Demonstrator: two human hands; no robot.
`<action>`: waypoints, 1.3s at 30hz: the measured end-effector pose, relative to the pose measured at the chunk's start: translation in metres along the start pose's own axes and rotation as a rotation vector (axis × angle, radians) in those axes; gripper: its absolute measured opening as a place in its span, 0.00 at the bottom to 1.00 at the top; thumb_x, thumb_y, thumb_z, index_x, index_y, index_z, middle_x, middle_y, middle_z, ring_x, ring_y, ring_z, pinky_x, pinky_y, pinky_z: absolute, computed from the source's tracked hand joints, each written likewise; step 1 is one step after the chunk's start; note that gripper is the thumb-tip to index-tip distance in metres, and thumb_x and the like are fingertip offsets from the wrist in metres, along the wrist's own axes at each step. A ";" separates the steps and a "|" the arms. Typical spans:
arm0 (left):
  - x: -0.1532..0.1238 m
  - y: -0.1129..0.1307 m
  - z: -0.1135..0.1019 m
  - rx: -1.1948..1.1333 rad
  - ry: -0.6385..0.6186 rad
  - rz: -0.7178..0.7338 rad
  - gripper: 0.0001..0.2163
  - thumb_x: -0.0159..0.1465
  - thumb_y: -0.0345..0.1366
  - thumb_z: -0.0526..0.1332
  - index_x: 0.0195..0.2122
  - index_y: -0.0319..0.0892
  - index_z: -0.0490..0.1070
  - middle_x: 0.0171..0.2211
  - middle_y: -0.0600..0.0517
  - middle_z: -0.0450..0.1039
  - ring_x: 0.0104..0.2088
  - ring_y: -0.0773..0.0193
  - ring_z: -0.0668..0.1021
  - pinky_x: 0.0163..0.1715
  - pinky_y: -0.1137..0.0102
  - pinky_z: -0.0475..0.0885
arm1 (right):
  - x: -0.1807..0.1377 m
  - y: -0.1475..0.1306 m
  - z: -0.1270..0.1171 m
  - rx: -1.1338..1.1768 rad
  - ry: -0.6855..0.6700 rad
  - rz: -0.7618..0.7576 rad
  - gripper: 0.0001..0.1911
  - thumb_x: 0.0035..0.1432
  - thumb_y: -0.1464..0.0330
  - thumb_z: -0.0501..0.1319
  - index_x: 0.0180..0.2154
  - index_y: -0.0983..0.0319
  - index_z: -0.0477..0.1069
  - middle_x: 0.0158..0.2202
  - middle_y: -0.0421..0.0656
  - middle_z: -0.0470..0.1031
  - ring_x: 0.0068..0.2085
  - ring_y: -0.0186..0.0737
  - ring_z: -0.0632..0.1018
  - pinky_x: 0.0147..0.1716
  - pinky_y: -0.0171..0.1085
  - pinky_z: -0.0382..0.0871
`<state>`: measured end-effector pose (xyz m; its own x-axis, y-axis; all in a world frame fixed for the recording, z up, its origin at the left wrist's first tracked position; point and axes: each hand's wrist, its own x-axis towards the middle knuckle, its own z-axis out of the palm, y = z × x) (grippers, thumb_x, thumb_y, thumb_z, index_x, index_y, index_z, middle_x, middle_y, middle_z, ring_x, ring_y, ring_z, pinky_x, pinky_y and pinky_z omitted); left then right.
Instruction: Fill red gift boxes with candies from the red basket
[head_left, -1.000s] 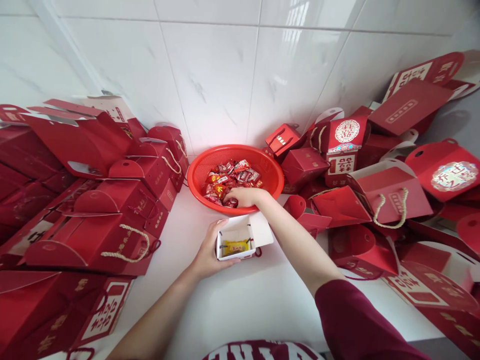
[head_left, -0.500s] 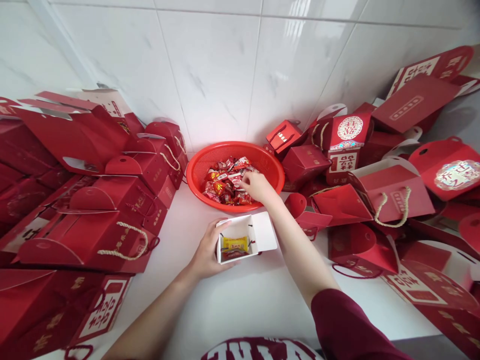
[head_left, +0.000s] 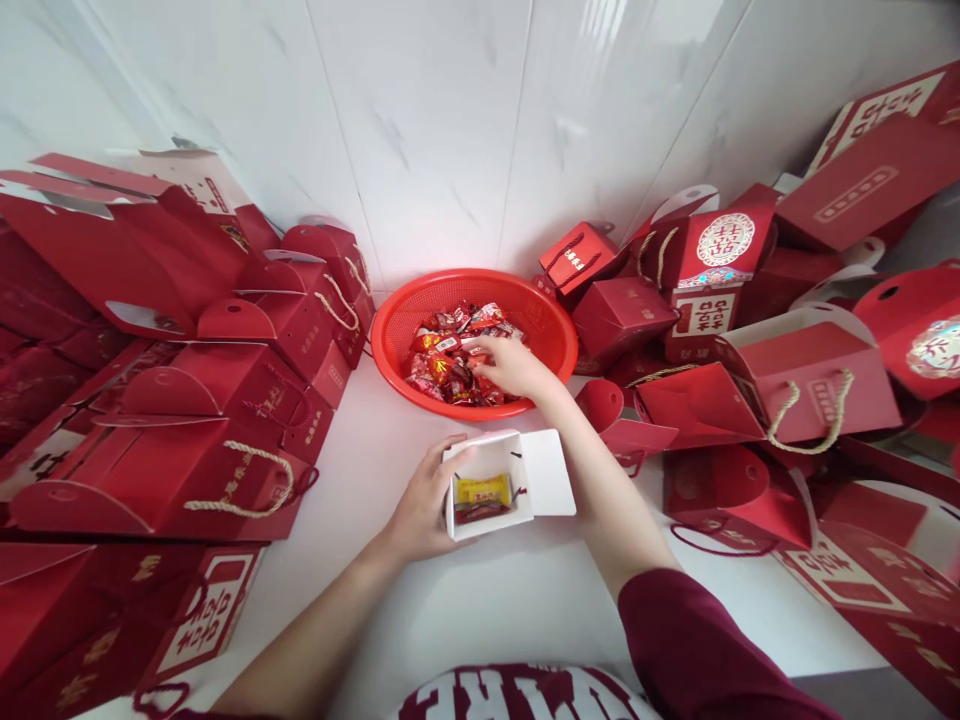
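Note:
My left hand [head_left: 424, 505] grips the left side of a small open box [head_left: 551, 475], white inside, its flap spread out to the right. In the box lie a yellow-wrapped packet [head_left: 484, 491] and a dark red packet [head_left: 481, 511]. Beyond the box stands a red plastic basket [head_left: 556, 350] with a heap of mostly red-wrapped candies [head_left: 442, 362]. My right hand [head_left: 514, 367] reaches into the basket from the right, thumb and fingers apart over the candies. Nothing shows in its grasp, though the fingertips lie close against the wrappers.
Red gift boxes with rope handles [head_left: 259, 430] are stacked along the left. More red boxes [head_left: 810, 380] are piled on the right, some with lids raised. A white tiled wall [head_left: 442, 150] rises behind the basket; everything stands on a white tabletop [head_left: 330, 490].
My right hand has opened from a pinch to spread fingers over the candies. The box in my left hand has shifted slightly right. The whole view has moved a little.

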<state>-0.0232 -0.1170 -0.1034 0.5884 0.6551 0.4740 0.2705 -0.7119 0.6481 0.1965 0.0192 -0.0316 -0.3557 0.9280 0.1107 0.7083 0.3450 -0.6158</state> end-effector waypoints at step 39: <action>-0.002 0.018 -0.011 0.229 -0.081 0.348 0.39 0.66 0.43 0.62 0.71 0.35 0.43 0.65 0.32 0.59 0.67 0.44 0.62 0.65 0.47 0.60 | -0.196 0.003 0.049 0.451 0.345 -0.357 0.56 0.52 0.35 0.58 0.71 0.53 0.39 0.74 0.49 0.33 0.70 0.66 0.50 0.66 0.63 0.50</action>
<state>-0.0280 -0.1286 -0.0865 0.7302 0.3503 0.5866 0.2022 -0.9309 0.3043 0.2383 -0.1690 -0.0934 -0.2527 0.7852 0.5653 0.2325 0.6164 -0.7523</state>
